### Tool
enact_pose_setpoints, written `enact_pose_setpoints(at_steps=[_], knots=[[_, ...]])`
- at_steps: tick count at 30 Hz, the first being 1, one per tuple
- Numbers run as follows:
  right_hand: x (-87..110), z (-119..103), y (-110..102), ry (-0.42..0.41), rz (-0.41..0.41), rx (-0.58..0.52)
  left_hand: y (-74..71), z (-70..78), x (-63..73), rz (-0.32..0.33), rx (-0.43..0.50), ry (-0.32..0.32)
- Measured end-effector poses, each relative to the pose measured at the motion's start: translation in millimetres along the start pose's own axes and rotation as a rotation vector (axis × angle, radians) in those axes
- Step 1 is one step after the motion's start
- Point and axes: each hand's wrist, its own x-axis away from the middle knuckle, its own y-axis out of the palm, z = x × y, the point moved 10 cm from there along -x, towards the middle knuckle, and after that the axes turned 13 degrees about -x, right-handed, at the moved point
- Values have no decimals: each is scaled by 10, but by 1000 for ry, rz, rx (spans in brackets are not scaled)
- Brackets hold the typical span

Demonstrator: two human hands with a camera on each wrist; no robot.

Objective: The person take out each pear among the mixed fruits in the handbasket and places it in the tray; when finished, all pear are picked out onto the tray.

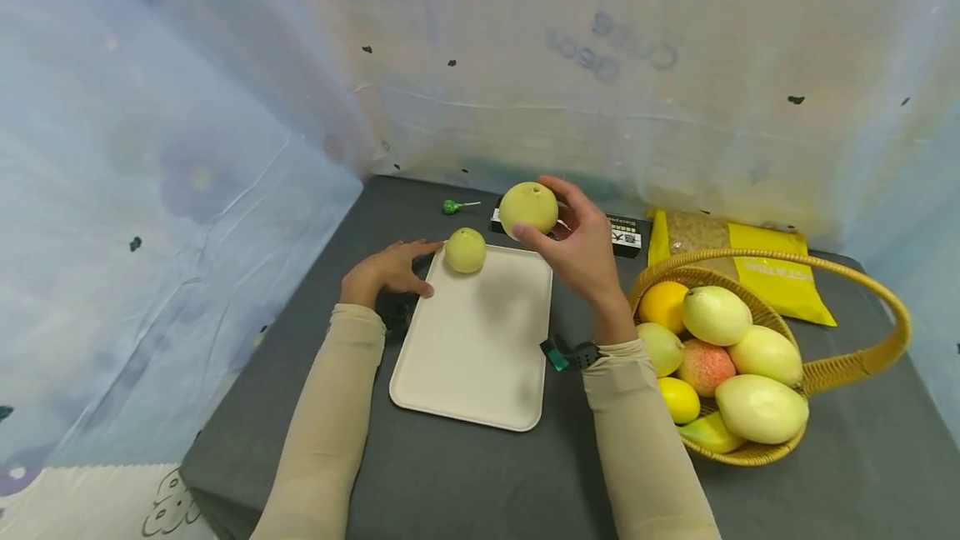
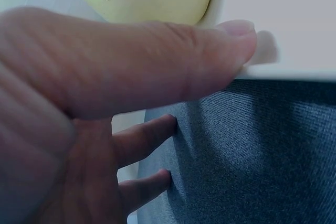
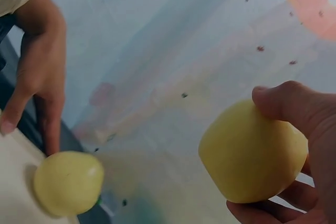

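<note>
Where the raised right hand (image 1: 581, 244) and its pale yellow-green fruit (image 1: 527, 208) cross our head view, they cover the middle of a black box (image 1: 626, 236) behind the tray (image 1: 472, 357). To the right we see a wicker basket (image 1: 738, 457) heaped with fruit, its handle arching in front of a yellow bag (image 1: 780, 282); a green lollipop (image 1: 450, 207) lies beyond the tray on the grey cloth (image 1: 450, 473).

The left wrist view gives us what the head view barely does: the thumb on the tray's rim, two lower fingers apart from it. From the right wrist we see the held fruit's other side, thumb above and fingers beneath.

That fruit is gripped clear of the tray, near its far edge. A second fruit (image 1: 465, 250) sits in the far left corner, just beside the spread left hand (image 1: 386, 269) (whether a fingertip touches it, we cannot tell).
</note>
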Motion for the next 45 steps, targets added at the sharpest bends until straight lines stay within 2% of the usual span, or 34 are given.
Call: enact_pose_setpoints(at_steps=[4,9,15,25,30,36,40,43,45], knots=[[-27,262,4,46,10,-2,-2,6,8,-2,-3,8],[-29,677,39,124,4,56,-21,0,4,12,0,22],[75,1147,73,245,20,109,-6,2,-9,11,0,41],[184,1553,88,310,21,179,-4,34,12,2,15,34],[211,1612,123,310,13,195,3,21,19,-5,19,28],[277,1544,132,286,-10,261,5,34,5,-1,13,29],[412,1389,115,263,36,282,32,25,2,-14,17,24],[538,1191,121,238,73,231,30,19,2,-13,20,21],[619,1014,158,218,53,182,20,16,-3,-8,17,21]])
